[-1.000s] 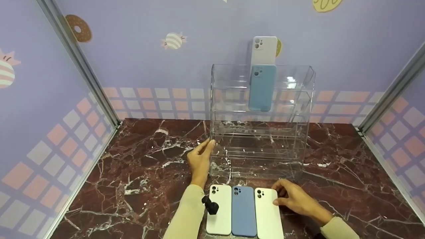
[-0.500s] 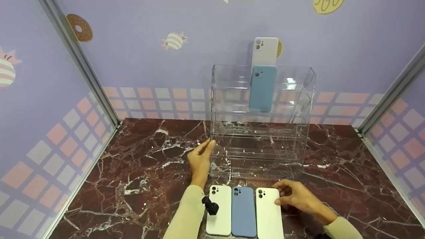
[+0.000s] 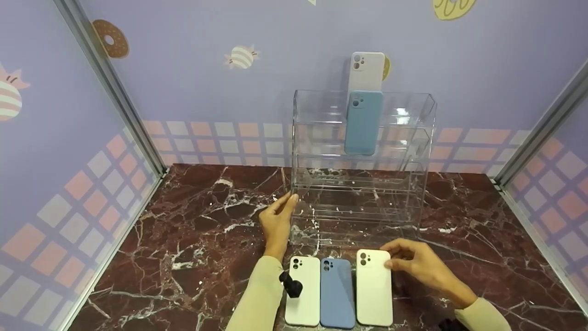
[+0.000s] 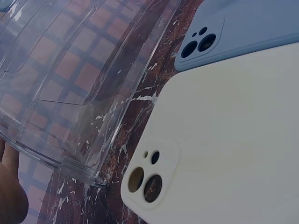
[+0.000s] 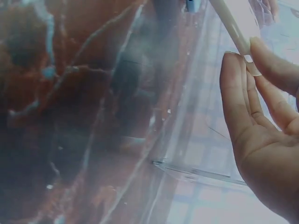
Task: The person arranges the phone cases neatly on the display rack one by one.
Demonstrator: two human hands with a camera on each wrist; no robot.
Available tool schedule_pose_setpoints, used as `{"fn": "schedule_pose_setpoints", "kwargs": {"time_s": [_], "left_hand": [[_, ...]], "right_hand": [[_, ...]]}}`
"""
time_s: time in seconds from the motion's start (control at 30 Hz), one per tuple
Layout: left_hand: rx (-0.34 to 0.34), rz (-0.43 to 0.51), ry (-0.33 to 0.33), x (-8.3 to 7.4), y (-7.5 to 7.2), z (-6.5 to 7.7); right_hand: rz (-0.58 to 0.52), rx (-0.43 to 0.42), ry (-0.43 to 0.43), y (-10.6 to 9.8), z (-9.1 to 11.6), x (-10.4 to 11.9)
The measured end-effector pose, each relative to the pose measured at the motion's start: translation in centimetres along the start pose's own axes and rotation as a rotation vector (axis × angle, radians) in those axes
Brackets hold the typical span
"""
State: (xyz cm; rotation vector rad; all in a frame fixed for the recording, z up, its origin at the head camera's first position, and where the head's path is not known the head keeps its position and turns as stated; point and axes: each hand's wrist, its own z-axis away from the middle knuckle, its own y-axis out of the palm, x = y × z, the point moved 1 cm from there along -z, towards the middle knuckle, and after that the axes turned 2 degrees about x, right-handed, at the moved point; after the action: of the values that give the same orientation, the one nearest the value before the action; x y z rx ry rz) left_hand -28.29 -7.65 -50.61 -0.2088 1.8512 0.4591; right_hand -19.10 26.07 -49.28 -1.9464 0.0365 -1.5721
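Observation:
A cream phone case (image 3: 374, 289) is pinched at its upper right corner by my right hand (image 3: 420, 266). In the right wrist view its edge (image 5: 233, 28) sits between thumb and fingers, raised off the table. My left hand (image 3: 277, 225) grips the left side edge of a clear acrylic display rack (image 3: 363, 186) with thumb and fingers. On the table in front of the rack lie a blue phone case (image 3: 337, 294) and a second cream case (image 3: 308, 294), side by side. In the rack's upper tiers stand a light blue case (image 3: 364, 124) and a white case (image 3: 367, 73).
The marble-patterned table (image 3: 193, 239) meets a purple patterned back wall (image 3: 193, 82) behind the rack. Metal posts (image 3: 115, 92) stand at the booth's corners. A black wrist-camera piece (image 3: 291, 286) partly covers the left cream case.
My right hand has moved up and slightly right, with the right cream case lifted off the table and shifted away from the blue one. My left hand stays at the rack.

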Motion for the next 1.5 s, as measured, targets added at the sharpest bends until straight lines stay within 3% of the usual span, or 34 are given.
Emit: {"fn": "schedule_pose_setpoints", "kwargs": {"time_s": [0.23, 0.4, 0.57, 0.83, 1.3, 1.5], "left_hand": [[-0.003, 0.008, 0.016, 0.0, 0.0, -0.1], [-0.005, -0.001, 0.015, -0.1, 0.0, 0.0], [-0.008, -0.009, 0.015, 0.0, 0.0, 0.0], [-0.009, 0.0, -0.005, -0.1, 0.1, 0.0], [-0.051, -0.104, -0.013, -0.9, 0.3, -0.1], [-0.039, -0.052, 0.02, -1.3, 0.4, -0.5]], "right_hand": [[-0.012, -0.115, -0.071, -0.4, -0.2, 1.5], [-0.027, -0.201, -0.073, -0.9, -0.9, 2.8], [-0.024, -0.274, -0.058, -2.1, -1.9, 4.4], [-0.042, -0.375, -0.104, -4.2, -3.7, 7.0], [0.021, -0.43, -0.114, -4.7, -4.3, 7.8], [0.025, -0.436, -0.103, -5.2, -4.4, 8.3]]}}
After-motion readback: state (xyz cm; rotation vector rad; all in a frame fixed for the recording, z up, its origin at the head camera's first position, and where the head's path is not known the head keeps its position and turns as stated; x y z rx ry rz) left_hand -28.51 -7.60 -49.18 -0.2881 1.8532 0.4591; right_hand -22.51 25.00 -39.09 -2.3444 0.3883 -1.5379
